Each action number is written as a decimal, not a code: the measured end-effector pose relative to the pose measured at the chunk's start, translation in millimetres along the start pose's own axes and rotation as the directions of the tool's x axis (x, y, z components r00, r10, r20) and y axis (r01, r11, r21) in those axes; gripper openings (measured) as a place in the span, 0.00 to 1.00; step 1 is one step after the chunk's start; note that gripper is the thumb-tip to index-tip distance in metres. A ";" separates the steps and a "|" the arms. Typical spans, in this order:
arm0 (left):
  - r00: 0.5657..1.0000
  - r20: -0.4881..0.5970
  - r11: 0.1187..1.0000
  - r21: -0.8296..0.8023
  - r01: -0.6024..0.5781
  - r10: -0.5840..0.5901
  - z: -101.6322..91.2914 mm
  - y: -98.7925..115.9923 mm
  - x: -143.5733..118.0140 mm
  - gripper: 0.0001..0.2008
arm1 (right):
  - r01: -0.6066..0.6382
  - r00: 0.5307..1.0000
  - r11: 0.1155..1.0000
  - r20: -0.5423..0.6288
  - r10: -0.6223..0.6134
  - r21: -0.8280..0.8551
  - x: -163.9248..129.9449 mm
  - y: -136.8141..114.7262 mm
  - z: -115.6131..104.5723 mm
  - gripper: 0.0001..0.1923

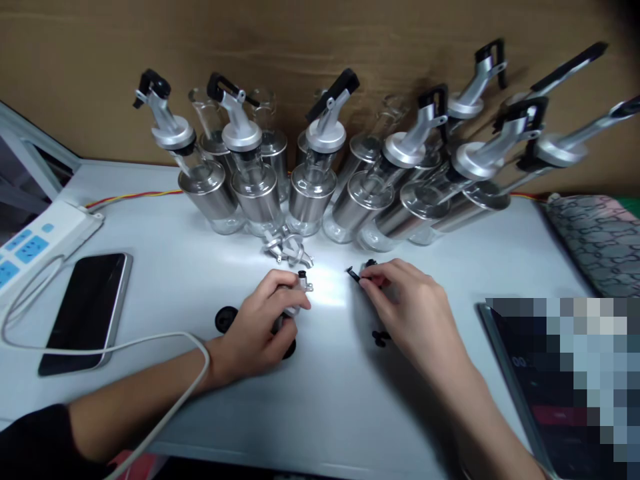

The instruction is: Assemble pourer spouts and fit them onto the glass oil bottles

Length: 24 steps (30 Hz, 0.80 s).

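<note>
On white table (pixel 150 267), left hand (pixel 260 327) gripping silver spout (pixel 300 285), right hand (pixel 405 303) pinching black lever (pixel 361 275)

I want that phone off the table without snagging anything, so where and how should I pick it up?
Grip the phone across its long side edges near the middle, coming from above. It lies flat, screen up, and the white cable crosses its near end, so that end is probably awkward.

Bottles (pixel 310 193) are standing in a row at the back of the table (pixel 350 393). Phone (pixel 85 310) and power strip (pixel 35 243) are lying far left, tablet (pixel 525 387) far right, both hands sitting between, loose spouts (pixel 287 250) just behind left hand (pixel 265 327).
</note>
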<state>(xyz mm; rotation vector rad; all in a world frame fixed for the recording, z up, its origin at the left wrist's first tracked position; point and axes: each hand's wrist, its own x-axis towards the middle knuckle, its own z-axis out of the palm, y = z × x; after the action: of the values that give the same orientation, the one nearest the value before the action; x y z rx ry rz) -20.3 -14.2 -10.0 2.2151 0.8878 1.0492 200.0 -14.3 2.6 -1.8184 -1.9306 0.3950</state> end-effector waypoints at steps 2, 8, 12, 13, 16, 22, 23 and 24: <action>1.000 0.013 0.999 -0.051 -0.003 0.004 -0.2 -1.5 -0.3 0.17 | 0.012 0.997 0.994 -0.077 -0.003 0.110 -1.5 -5.9 -5.1 0.03; 0.998 -0.066 0.988 -0.153 -0.017 0.007 1.8 -5.8 -2.8 0.13 | -0.068 0.991 0.849 0.133 -0.003 0.525 -4.1 -23.4 -12.4 0.04; 0.998 -0.056 0.994 -0.111 -0.011 0.005 2.1 -4.8 -2.1 0.10 | -0.328 0.847 0.643 0.516 -0.123 0.692 -5.8 -30.3 -11.9 0.05; 0.999 -0.034 0.995 -0.101 -0.009 0.005 1.5 -3.9 -1.3 0.08 | -0.395 0.799 0.591 0.581 -0.156 0.703 -6.4 -31.8 -11.9 0.06; 0.998 0.065 0.996 -0.092 -0.003 0.009 -1.4 -1.0 1.7 0.05 | -0.528 0.715 0.467 0.668 -0.205 0.709 -7.6 -35.2 -11.8 0.07; 0.991 0.118 0.994 -0.094 -0.058 0.069 -3.5 -1.3 5.1 0.03 | -0.573 0.748 0.401 0.656 -0.101 0.715 -7.1 -36.9 -7.9 0.09; 0.989 0.127 0.994 -0.095 -0.062 0.074 -3.3 -1.5 5.4 0.03 | -0.571 0.755 0.398 0.650 -0.088 0.718 -7.6 -37.2 -7.0 0.09; 0.988 0.138 0.994 -0.093 -0.060 0.072 -3.1 -1.5 5.9 0.03 | -0.567 0.764 0.395 0.641 -0.077 0.723 -8.2 -37.6 -6.0 0.09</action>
<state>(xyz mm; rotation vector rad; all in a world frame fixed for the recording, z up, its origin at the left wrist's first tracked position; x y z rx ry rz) -20.5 -8.4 -6.5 2.2262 0.6977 0.9302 171.0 -26.3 25.6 -1.2265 -1.1614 1.9183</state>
